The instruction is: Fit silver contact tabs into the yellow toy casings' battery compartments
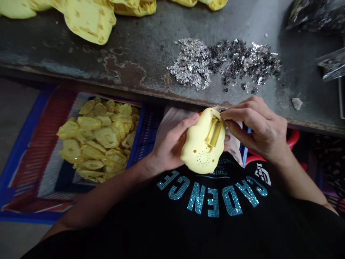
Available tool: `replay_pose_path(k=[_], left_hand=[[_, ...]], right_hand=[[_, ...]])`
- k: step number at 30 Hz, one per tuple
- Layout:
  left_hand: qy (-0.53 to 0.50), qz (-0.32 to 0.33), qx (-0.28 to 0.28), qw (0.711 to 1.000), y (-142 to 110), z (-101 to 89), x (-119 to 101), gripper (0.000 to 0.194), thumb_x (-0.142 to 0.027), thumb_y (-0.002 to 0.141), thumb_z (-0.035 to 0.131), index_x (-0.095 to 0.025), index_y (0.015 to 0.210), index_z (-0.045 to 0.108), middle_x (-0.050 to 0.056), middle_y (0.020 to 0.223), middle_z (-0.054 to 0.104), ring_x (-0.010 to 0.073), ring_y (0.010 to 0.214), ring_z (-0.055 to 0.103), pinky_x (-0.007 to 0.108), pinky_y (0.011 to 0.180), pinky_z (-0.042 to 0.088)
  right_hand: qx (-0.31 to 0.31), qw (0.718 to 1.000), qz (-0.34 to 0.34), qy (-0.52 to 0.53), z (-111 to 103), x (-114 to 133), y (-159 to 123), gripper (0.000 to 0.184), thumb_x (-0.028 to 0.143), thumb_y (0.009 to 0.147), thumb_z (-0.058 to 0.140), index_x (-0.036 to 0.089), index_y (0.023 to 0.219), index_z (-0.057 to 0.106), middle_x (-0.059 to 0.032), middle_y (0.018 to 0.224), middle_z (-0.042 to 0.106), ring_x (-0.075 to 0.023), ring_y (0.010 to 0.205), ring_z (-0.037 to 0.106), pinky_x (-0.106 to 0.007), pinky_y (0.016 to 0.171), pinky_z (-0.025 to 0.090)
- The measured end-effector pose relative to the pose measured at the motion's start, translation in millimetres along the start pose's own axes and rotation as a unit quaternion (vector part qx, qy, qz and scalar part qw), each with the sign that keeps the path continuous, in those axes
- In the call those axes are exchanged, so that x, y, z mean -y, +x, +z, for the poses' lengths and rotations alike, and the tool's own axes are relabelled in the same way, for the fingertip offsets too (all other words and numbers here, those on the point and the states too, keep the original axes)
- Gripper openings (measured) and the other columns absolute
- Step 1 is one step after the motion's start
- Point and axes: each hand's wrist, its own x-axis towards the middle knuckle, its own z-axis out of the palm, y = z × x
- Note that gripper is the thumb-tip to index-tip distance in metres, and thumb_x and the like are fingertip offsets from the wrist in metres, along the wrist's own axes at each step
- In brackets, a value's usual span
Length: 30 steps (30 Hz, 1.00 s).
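My left hand (pixel 172 144) grips a pale yellow plastic shell (pixel 201 147) from its left side, holding it over my lap below the bench edge. The shell shows small holes and a slotted recess near its top. My right hand (pixel 258 126) is closed in a pinch at that recess, fingertips pressed at the shell's upper right corner; whatever small part sits between them is too tiny to make out. A pile of small shiny metal pieces (pixel 223 63) lies on the worn grey bench (pixel 140 54) just beyond my hands.
A blue crate (pixel 140 133) on the floor at left holds several more yellow shells (pixel 98 138). Other yellow shells (pixel 88 18) lie along the bench's far edge. Clear plastic bags (pixel 318 18) sit at far right. A red stool edge (pixel 293 138) shows under my right wrist.
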Motion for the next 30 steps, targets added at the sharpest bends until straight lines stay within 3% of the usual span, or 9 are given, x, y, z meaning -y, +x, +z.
replay_pose_path(k=[3, 6, 10, 13, 16, 22, 24, 27, 30], left_hand=[[-0.042, -0.090, 0.039, 0.994, -0.1, -2.2, -1.6, 0.082, -0.074, 0.096, 0.087, -0.012, 0.149, 0.079, 0.021, 0.132, 0.091, 0.0528, 0.135, 0.085, 0.067, 0.103, 0.075], [-0.054, -0.101, 0.053, 0.992, 0.3, -3.2, 0.3, 0.087, -0.079, 0.101, 0.080, -0.013, 0.156, 0.075, 0.020, 0.131, 0.091, 0.0516, 0.138, 0.083, 0.069, 0.108, 0.073], [-0.082, -0.030, 0.034, 0.996, 0.2, -1.4, 9.1, 0.077, -0.066, 0.098, 0.093, -0.018, 0.155, 0.073, 0.015, 0.135, 0.090, 0.0412, 0.130, 0.087, 0.057, 0.111, 0.072], [-0.048, 0.033, -0.009, 0.998, -1.9, -3.1, 15.5, 0.062, -0.049, 0.097, 0.101, -0.025, 0.149, 0.077, 0.005, 0.125, 0.090, 0.0249, 0.106, 0.089, 0.035, 0.096, 0.072], [0.022, 0.074, -0.007, 0.997, -6.5, -7.5, 19.1, 0.056, -0.045, 0.102, 0.098, -0.029, 0.153, 0.078, 0.000, 0.108, 0.088, 0.0167, 0.088, 0.082, 0.024, 0.079, 0.065], [0.190, 0.111, -0.045, 0.974, -27.7, -12.8, 17.1, 0.056, -0.066, 0.116, 0.077, -0.024, 0.151, 0.087, 0.004, 0.097, 0.084, 0.0162, 0.075, 0.071, 0.025, 0.062, 0.051], [0.226, 0.115, -0.027, 0.967, -33.6, -15.2, 15.2, 0.063, -0.066, 0.111, 0.083, -0.024, 0.158, 0.085, 0.007, 0.107, 0.087, 0.0212, 0.087, 0.078, 0.027, 0.070, 0.059], [0.242, 0.100, -0.008, 0.965, -35.4, -19.6, 14.1, 0.068, -0.052, 0.105, 0.094, -0.025, 0.166, 0.080, 0.010, 0.138, 0.090, 0.0298, 0.119, 0.086, 0.033, 0.099, 0.068], [0.245, 0.090, -0.015, 0.965, -30.6, -24.0, 16.3, 0.062, -0.046, 0.106, 0.093, -0.023, 0.163, 0.081, 0.012, 0.149, 0.088, 0.0303, 0.126, 0.086, 0.035, 0.108, 0.067]], right_hand=[[-0.022, 1.000, 0.012, 0.008, 3.7, 1.6, -3.1, 0.025, 0.017, 0.116, 0.076, 0.031, 0.137, 0.079, -0.0041, 0.121, 0.091, -0.0230, 0.094, 0.079, -0.043, 0.083, 0.059], [-0.031, 0.999, 0.026, 0.021, 3.8, 1.8, -3.7, 0.020, 0.022, 0.118, 0.074, 0.032, 0.133, 0.082, -0.0042, 0.120, 0.090, -0.0233, 0.095, 0.079, -0.043, 0.083, 0.059], [0.009, 0.984, 0.116, 0.131, -3.6, -2.6, 1.9, 0.018, 0.038, 0.117, 0.080, 0.028, 0.131, 0.086, -0.0066, 0.114, 0.088, -0.0242, 0.096, 0.080, -0.040, 0.082, 0.065], [0.070, 0.963, 0.157, 0.206, -8.7, -5.8, 8.3, 0.026, 0.043, 0.113, 0.084, 0.025, 0.132, 0.086, -0.0066, 0.114, 0.087, -0.0217, 0.091, 0.079, -0.037, 0.078, 0.066], [0.075, 0.961, 0.169, 0.207, -6.3, -4.8, 10.5, 0.023, 0.038, 0.108, 0.087, 0.023, 0.126, 0.085, -0.0060, 0.112, 0.086, -0.0213, 0.089, 0.078, -0.037, 0.079, 0.066], [-0.046, 0.969, 0.165, 0.180, 17.8, 2.4, -5.1, 0.020, 0.029, 0.101, 0.087, 0.026, 0.120, 0.082, -0.0028, 0.105, 0.085, -0.0207, 0.087, 0.078, -0.035, 0.079, 0.067], [-0.078, 0.963, 0.173, 0.189, 25.5, 4.0, -10.7, 0.021, 0.026, 0.100, 0.087, 0.026, 0.120, 0.082, -0.0013, 0.104, 0.085, -0.0193, 0.085, 0.079, -0.034, 0.079, 0.067], [-0.096, 0.960, 0.177, 0.192, 32.7, 4.9, -15.7, 0.021, 0.025, 0.100, 0.088, 0.026, 0.120, 0.083, -0.0004, 0.104, 0.086, -0.0180, 0.084, 0.079, -0.032, 0.078, 0.067], [-0.095, 0.962, 0.170, 0.190, 35.8, 3.6, -17.7, 0.020, 0.028, 0.102, 0.089, 0.026, 0.121, 0.083, -0.0005, 0.105, 0.088, -0.0176, 0.086, 0.080, -0.031, 0.079, 0.067]])
